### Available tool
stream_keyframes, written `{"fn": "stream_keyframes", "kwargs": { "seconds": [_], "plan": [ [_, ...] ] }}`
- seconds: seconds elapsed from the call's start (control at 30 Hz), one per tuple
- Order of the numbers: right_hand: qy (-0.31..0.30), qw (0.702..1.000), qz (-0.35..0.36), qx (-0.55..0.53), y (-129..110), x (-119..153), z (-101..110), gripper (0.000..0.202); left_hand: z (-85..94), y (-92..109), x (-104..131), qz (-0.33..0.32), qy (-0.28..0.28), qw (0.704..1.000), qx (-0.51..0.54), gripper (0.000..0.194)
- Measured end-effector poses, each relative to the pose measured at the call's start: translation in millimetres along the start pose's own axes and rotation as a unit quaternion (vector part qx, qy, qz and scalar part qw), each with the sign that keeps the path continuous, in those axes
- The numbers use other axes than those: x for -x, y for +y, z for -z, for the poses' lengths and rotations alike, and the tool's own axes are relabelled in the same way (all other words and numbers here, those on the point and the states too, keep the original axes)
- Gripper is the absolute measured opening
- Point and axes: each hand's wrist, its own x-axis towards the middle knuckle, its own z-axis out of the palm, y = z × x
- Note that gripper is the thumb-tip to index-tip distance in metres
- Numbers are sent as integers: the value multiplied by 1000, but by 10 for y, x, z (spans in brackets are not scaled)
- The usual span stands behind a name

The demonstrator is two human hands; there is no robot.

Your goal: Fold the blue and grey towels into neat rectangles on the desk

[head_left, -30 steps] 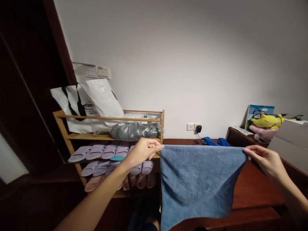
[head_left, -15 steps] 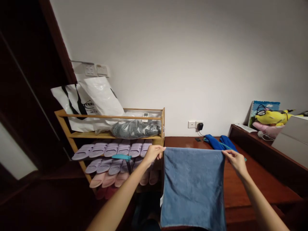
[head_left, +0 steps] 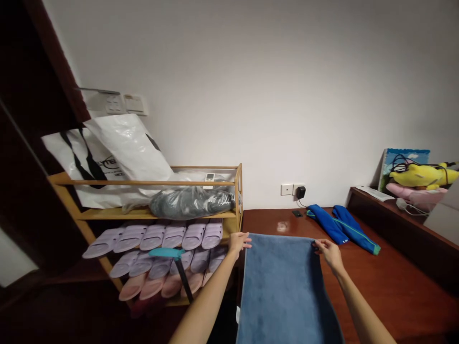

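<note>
A blue towel (head_left: 283, 291) stretches between my two hands over the brown wooden desk (head_left: 369, 282), its near end running off the bottom of the view. My left hand (head_left: 238, 242) pinches its far left corner. The far right corner is between the fingers of my right hand (head_left: 328, 252). A small white tag (head_left: 238, 314) sticks out from the towel's left edge. Beyond my right hand, a blue garment with green trim (head_left: 340, 227) lies on the desk.
To the left stands a wooden shoe rack (head_left: 150, 182) with several lilac slippers (head_left: 154, 236), white bags (head_left: 125, 148) and a plastic-wrapped dark bundle (head_left: 191, 200). A teal-topped stand (head_left: 167, 253) is before it. A yellow plush toy (head_left: 423, 176) rests on the right ledge (head_left: 369, 203).
Both hands have lowered the towel's far edge toward the desk and come slightly closer together. The view has shifted, showing more of the blue garment.
</note>
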Motion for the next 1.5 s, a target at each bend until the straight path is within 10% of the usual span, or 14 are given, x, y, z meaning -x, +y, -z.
{"fn": "stream_keyframes", "kwargs": {
  "seconds": [0.2, 0.43, 0.8, 1.07, 1.33, 1.5],
  "plan": [
    [-38, 992, 3, 119, 401, -129, -269, 49, -236, -244, -296, -38, 15, 993, -114, 34],
    [-93, 939, 91, 317, 640, 129, -767, 62, -658, -586, -85, -225, -28, 922, -313, 57],
    [-94, 866, 171, 461, 293, 183, -842, 65, -672, -505, -57, -294, -46, 827, -477, 52],
    [-246, 851, 212, 412, 187, 1531, -405, 56, -303, -812, 1136, -378, -132, 792, -461, 61],
    [-215, 854, 252, 402, 146, 1777, -57, 52, -124, -847, 1466, -354, -139, 803, -459, 53],
    [-296, 823, 276, 398, 308, 2096, 299, 66, -132, -803, 1761, -373, -262, 786, -417, 73]
  ]
}}
